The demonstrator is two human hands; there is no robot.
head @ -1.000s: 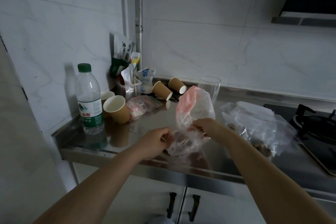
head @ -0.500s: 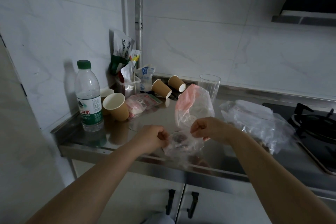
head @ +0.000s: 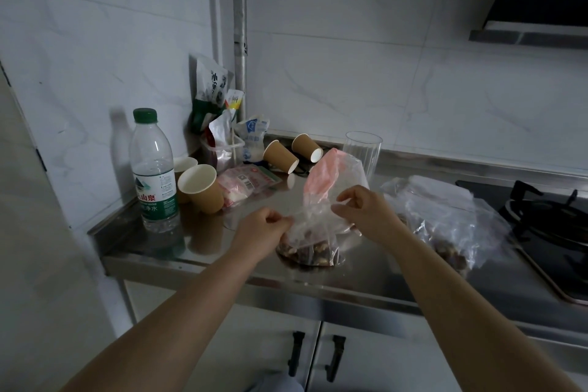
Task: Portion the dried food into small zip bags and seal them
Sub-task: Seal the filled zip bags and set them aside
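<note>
I have the small clear zip bag with brown dried food resting near the front edge of the steel table, centre of the scene. My left hand pinches the left end of the bag's mouth; my right hand pinches the right end. I judge this as the sealing step, though the dim light hides whether the strip is closed. Next I should run the fingers along the mouth, pressing evenly. The large clear bag of dried food lies to the right.
</note>
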